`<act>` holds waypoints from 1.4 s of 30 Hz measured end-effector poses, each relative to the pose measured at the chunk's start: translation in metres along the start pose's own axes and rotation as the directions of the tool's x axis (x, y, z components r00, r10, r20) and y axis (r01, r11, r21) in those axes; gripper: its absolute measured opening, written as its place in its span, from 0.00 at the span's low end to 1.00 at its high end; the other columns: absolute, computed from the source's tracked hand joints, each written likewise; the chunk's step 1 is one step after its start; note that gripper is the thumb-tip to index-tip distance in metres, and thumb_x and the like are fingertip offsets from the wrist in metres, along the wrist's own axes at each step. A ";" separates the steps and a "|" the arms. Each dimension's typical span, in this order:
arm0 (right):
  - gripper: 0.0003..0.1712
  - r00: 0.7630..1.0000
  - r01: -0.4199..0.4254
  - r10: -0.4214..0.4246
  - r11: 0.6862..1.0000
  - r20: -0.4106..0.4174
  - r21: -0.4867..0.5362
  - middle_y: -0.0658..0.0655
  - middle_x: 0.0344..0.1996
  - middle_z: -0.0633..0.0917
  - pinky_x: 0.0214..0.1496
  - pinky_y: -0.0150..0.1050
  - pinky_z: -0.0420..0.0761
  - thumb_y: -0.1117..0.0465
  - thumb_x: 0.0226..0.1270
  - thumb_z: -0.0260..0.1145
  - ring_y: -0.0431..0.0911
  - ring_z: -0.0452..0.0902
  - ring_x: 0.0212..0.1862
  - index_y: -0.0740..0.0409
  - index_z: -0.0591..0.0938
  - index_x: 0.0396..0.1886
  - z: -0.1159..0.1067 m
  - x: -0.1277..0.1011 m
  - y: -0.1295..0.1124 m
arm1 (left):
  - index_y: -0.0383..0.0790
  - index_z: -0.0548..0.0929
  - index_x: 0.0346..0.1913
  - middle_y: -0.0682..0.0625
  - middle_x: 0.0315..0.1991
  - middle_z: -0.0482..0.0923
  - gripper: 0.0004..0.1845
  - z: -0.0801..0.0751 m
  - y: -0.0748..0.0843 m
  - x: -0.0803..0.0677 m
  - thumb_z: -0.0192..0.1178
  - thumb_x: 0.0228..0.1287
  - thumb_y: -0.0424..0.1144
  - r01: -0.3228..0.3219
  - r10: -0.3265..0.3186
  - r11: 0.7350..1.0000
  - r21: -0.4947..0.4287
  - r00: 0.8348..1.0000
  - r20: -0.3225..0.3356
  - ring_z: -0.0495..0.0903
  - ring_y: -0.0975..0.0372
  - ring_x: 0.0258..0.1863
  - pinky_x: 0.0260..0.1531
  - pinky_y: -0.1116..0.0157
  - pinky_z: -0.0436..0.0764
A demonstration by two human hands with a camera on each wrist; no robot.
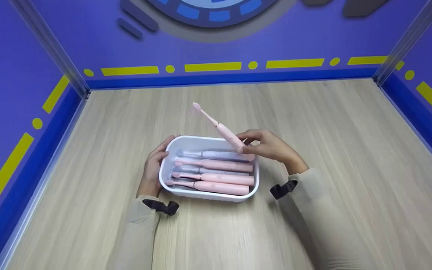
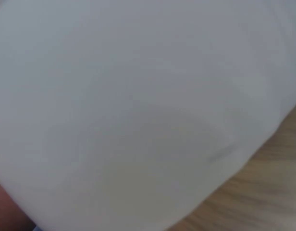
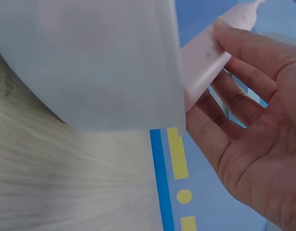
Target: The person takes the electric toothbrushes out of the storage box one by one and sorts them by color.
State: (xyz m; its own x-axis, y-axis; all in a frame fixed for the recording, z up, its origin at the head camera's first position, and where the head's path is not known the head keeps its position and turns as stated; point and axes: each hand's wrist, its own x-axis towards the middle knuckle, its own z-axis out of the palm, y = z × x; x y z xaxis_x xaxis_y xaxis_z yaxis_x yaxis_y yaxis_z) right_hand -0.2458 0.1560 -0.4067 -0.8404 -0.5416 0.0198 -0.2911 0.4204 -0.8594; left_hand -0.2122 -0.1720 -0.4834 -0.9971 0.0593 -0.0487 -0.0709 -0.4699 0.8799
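Note:
My right hand (image 1: 270,146) pinches a pink electric toothbrush (image 1: 228,135) by the lower end of its handle, with the brush head tilted up to the left over the back rim. Below it a white plastic bin (image 1: 210,198) stands on the table, holding several electric toothbrushes laid side by side, pink ones (image 1: 221,187) and a pale lavender one (image 1: 219,155). At the bin's left end, my left hand (image 1: 153,168) holds the wall, thumb at the rim. The right wrist view shows thumb and fingers around the toothbrush handle (image 3: 203,60), beside the bin's wall (image 3: 90,72).
The bin rests on a light wood-grain table (image 1: 343,195). Blue-purple panels (image 1: 246,45) with yellow dashes wall in its back and sides. In the left wrist view, the bin's white wall (image 2: 138,96) fills most of the picture.

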 end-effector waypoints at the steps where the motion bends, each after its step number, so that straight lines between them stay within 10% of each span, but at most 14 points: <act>1: 0.23 1.000 -0.001 0.001 1.000 -0.014 0.010 0.58 0.44 0.84 0.48 0.38 0.77 0.62 0.57 0.70 0.45 0.77 0.45 0.58 0.83 0.54 -0.001 0.000 0.001 | 0.30 0.60 0.71 0.40 0.73 0.59 0.31 0.000 0.000 0.000 0.33 0.63 0.25 0.000 0.000 1.000 0.003 1.000 0.002 0.55 0.58 0.74 0.75 0.62 0.50; 42: 0.23 0.918 -0.060 0.152 0.967 -0.365 0.249 0.61 0.48 0.81 0.54 0.30 0.73 0.67 0.63 0.64 0.40 0.75 0.50 0.68 0.76 0.59 -0.023 -0.004 0.037 | 0.31 0.60 0.72 0.43 0.74 0.57 0.30 0.001 0.001 -0.002 0.35 0.65 0.26 0.019 -0.019 1.000 0.016 0.999 -0.028 0.52 0.59 0.75 0.75 0.63 0.49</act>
State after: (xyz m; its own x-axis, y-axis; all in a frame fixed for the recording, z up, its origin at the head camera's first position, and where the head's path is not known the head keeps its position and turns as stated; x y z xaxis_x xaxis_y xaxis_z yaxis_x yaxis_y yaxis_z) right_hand -0.2634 0.1908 -0.4266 -0.9830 -0.1678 0.0746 -0.1168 0.2578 -0.9591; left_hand -0.2107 -0.1719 -0.4823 -0.9960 0.0432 -0.0783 -0.0894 -0.4543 0.8863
